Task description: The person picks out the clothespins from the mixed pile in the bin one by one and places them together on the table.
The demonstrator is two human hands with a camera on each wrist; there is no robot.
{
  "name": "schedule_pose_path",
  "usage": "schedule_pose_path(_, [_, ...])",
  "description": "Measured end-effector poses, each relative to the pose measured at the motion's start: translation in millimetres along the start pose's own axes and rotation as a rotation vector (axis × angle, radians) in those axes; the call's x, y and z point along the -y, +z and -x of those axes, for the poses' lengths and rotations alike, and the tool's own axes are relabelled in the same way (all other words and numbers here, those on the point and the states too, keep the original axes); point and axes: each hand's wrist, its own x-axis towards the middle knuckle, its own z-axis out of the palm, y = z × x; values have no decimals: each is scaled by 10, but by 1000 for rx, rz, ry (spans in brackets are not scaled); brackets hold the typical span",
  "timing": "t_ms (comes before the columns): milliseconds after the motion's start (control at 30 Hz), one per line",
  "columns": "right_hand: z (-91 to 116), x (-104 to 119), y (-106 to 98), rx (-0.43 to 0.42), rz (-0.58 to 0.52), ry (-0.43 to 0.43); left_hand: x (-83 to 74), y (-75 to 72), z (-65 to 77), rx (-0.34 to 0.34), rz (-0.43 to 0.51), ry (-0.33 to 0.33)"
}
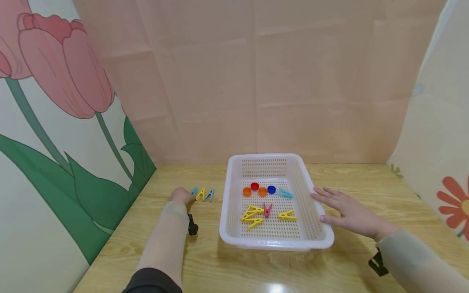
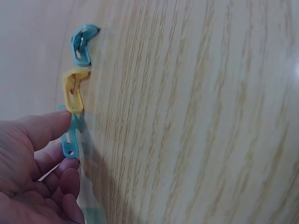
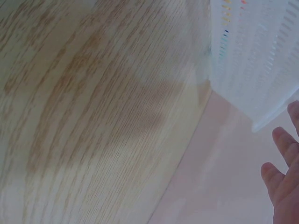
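Observation:
My left hand (image 1: pixel 182 195) is at the left end of a short row of clothespins on the table. Its thumb and fingers pinch the light-blue clothespin (image 2: pixel 70 142) there. A yellow clothespin (image 2: pixel 73 92) stands right beside the thumb, and another blue clothespin (image 2: pixel 81 46) follows it. Between the hands sits a white plastic basket (image 1: pixel 275 244) with perforated walls. My right hand (image 1: pixel 346 211) lies with spread, fairly straight fingers at the basket's right rim, holding nothing. The right wrist view catches only some of its fingers (image 3: pixel 280 144) near the basket's outer wall.
Inside the basket lie several yellow clothespins (image 1: pixel 255 223), a red clothespin (image 1: pixel 268 211), light-blue clothespins (image 1: pixel 285 193), and round caps in red (image 1: pixel 254 186), orange (image 1: pixel 262 191) and blue (image 1: pixel 271 189). A paper-covered wall (image 1: pixel 256 81) closes the back of the wooden table (image 1: pixel 205 260).

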Motion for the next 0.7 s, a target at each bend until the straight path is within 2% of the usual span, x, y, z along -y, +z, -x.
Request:
schedule_pose_path(233, [-1,11,-4,-3,1,-8,7,-5,0,15,3,-2])
schedule_pose_path(567, [7,24,-10,-1,-3,1,32,-85,25,38,84,3])
schedule_pose_path(700, [10,24,-11,0,-1,3,19,-117,53,38,89,1])
